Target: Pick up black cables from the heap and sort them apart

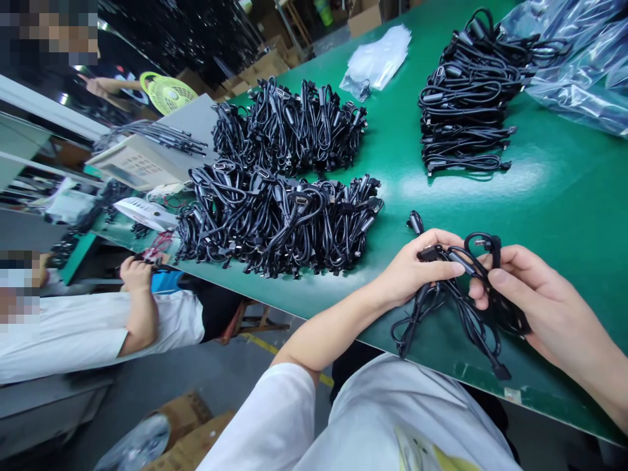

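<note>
Head view: slim black cables (432, 253), hand-held

Left hand (409, 269): pinched on these above glossy green tabletop (564, 203); right hand (547, 288): curled around black cable coil (509, 312), apparently against uncoiling; beyond, black looped-cable rows (275, 219), presumably aligned against tangling

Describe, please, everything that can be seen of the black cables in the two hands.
The black cables look like smooth plastic cords, gathered in loose loops. They have molded connectors, one with a metal-looking tip, and a thicker greyish cylinder. The left hand pinches them; the right hand grips a folded part. Lower loops and a connector reach toward the near edge of the green table; whether they touch it is unclear.
</note>
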Demonstrator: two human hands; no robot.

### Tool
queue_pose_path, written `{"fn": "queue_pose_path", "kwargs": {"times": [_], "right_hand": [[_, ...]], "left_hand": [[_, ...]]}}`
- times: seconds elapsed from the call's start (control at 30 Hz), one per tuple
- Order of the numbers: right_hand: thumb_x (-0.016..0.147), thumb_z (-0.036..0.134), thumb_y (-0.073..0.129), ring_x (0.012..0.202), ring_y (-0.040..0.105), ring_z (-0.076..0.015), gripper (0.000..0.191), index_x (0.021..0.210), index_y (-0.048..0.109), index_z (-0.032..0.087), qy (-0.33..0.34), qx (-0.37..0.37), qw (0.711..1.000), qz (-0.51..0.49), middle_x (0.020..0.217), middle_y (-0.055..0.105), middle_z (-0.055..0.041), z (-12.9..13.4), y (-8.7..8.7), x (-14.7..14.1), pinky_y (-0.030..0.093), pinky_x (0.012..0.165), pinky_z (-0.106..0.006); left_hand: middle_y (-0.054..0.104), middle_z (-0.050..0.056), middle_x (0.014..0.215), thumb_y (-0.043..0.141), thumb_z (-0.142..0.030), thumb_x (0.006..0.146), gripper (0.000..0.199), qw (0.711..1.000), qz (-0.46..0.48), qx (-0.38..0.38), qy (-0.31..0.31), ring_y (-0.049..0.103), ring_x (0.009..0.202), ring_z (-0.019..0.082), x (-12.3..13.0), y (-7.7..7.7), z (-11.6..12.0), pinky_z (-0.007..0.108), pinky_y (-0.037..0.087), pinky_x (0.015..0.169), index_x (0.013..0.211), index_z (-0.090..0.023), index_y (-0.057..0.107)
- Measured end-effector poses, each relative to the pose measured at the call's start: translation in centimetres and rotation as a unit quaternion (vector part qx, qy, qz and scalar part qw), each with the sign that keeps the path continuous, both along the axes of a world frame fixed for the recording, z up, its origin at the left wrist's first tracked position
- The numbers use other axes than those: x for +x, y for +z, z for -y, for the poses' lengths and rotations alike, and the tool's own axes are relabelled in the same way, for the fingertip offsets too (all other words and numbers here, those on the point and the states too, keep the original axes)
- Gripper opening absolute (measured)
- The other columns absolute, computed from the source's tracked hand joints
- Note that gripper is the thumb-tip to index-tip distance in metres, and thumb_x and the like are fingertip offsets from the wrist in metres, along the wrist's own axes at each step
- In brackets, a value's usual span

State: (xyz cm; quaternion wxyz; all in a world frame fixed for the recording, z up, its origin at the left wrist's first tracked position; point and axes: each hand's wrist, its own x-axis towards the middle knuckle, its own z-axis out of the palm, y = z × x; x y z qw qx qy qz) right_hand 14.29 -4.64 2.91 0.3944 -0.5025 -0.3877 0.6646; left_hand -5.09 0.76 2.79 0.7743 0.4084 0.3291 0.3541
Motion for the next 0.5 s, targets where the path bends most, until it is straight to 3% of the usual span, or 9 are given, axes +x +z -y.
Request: {"fn": "queue_pose_path", "kwargs": {"times": [0.1, 0.17, 0.23, 0.33, 0.4, 0.5], "right_hand": [[0.084, 0.052, 0.071, 0.076, 0.064, -0.0157, 0.029, 0.102, 0.062, 0.032, -0.011, 0.004, 1.0, 0.005, 0.083, 0.068, 0.0031, -0.2, -0.5, 0.0, 0.054, 0.07, -0.023], [0.073, 0.05, 0.081, 0.09, 0.065, -0.0193, 0.043, 0.108, 0.064, 0.034, 0.004, 0.005, 1.0, 0.019, 0.095, 0.07, 0.0028, -0.3, -1.0, -0.1, 0.054, 0.078, -0.025], [0.066, 0.049, 0.085, 0.099, 0.065, -0.025, 0.048, 0.108, 0.068, 0.033, 0.063, -0.029, 0.997, 0.026, 0.101, 0.072, 0.0007, -0.3, -1.3, -0.3, 0.054, 0.085, -0.031], [0.071, 0.056, 0.078, 0.093, 0.068, -0.0314, 0.033, 0.088, 0.074, 0.028, 0.16, -0.11, 0.981, 0.005, 0.09, 0.074, -0.004, 0.1, -1.3, -0.8, 0.055, 0.087, -0.042], [0.071, 0.057, 0.078, 0.094, 0.069, -0.0345, 0.033, 0.087, 0.075, 0.029, 0.161, -0.14, 0.977, -0.024, 0.089, 0.075, -0.0046, 0.5, -1.0, -1.3, 0.055, 0.089, -0.047], [0.064, 0.059, 0.081, 0.099, 0.068, -0.0367, 0.038, 0.089, 0.077, 0.031, 0.115, -0.164, 0.979, -0.04, 0.093, 0.076, -0.0043, 0.9, -0.6, -1.8, 0.056, 0.088, -0.048]], "left_hand": [[0.068, 0.002, 0.092, 0.086, -0.029, 0.07, 0.041, 1.0, -0.002, -0.004, 0.012, 0.062, 0.084, 0.011, 0.1, -0.1, 0.0, 0.03, 0.046, 0.086, 0.102, -0.018, 0.063], [0.067, 0.001, 0.093, 0.084, -0.033, 0.071, 0.042, 1.0, -0.01, -0.006, 0.02, 0.063, 0.082, 0.012, 0.3, 0.1, 0.1, 0.03, 0.048, 0.084, 0.104, -0.018, 0.062], [0.066, 0.002, 0.096, 0.083, -0.039, 0.073, 0.046, 1.0, -0.017, 0.0, 0.017, 0.063, 0.081, 0.013, 0.4, 0.4, 0.2, 0.031, 0.049, 0.081, 0.108, -0.02, 0.06], [0.064, 0.005, 0.104, 0.079, -0.05, 0.075, 0.054, 0.998, -0.017, 0.06, 0.03, 0.061, 0.09, 0.014, 0.6, 0.8, 0.6, 0.029, 0.049, 0.083, 0.115, -0.021, 0.058], [0.061, 0.007, 0.11, 0.071, -0.063, 0.077, 0.061, 0.993, -0.019, 0.101, 0.054, 0.058, 0.088, 0.014, 0.8, 0.7, 0.7, 0.026, 0.048, 0.076, 0.118, -0.02, 0.057], [0.06, 0.007, 0.111, 0.056, -0.074, 0.082, 0.067, 0.989, -0.038, 0.1, 0.1, 0.049, 0.064, 0.008, 1.0, 0.2, 0.7, 0.025, 0.041, 0.059, 0.123, -0.021, 0.055]]}}
